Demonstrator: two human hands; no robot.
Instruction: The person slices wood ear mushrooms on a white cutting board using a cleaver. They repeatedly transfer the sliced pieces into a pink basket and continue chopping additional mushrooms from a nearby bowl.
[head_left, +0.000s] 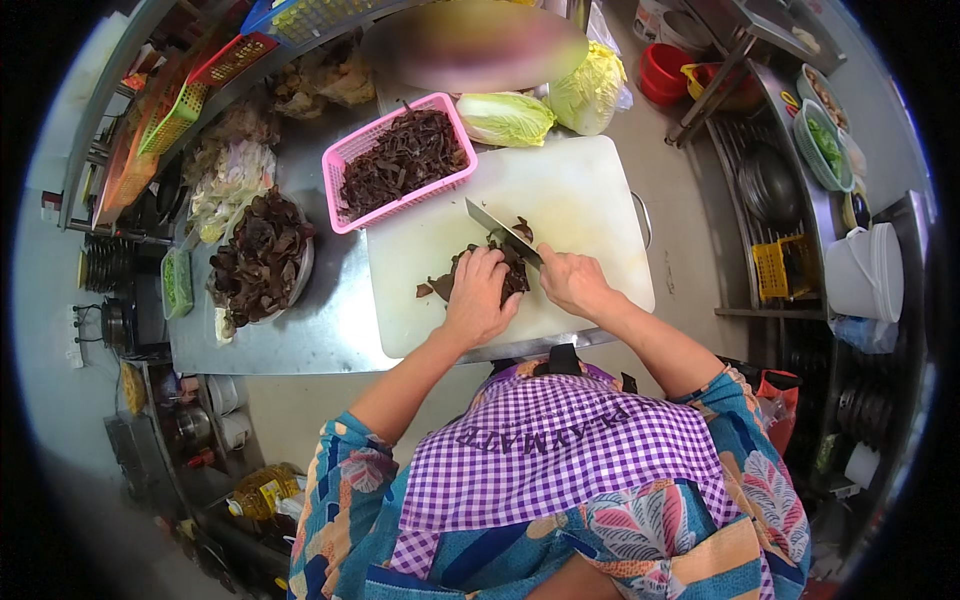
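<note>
My left hand (481, 294) presses down on a small pile of dark wood ear mushrooms (516, 276) on a white cutting board (592, 187). The fingers are bent over the pile and hide part of it. In my right hand (576, 281) is the handle of a kitchen knife (501, 231), its blade angled to the upper left along the pile's right side. Beyond the board's left corner, a pink plastic basket (456, 154) holds shredded wood ear. At the left, a bowl (306, 264) is heaped with larger, whole-looking wood ear pieces (262, 255).
Napa cabbages (506, 120) lie behind the board. A green-filled plastic container (177, 281) and bagged pale produce (232, 180) stand on the steel table (337, 330) at left. To the right, a shelf carries a white lidded bucket (862, 274). A red bucket (661, 73) is on the floor.
</note>
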